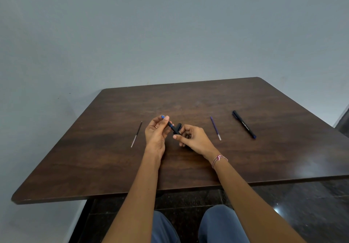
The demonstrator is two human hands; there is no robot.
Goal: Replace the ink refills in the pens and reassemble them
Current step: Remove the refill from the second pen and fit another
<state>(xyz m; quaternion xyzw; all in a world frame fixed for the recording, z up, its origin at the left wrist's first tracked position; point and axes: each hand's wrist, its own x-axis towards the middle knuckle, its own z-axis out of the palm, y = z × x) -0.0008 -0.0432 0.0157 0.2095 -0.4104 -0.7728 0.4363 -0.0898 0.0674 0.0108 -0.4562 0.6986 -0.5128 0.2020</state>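
Head view: left hand (155,131) pinches the pen (172,126) near its blue end; right hand (193,139) curls round the other end. Purple refill (215,128) lies just right of the right hand. Best to pull straight along the barrel without bending it.

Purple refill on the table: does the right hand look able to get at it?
Probably yes: the purple refill lies bare just beside the right hand, nothing between them, though that hand grips a black pen piece.
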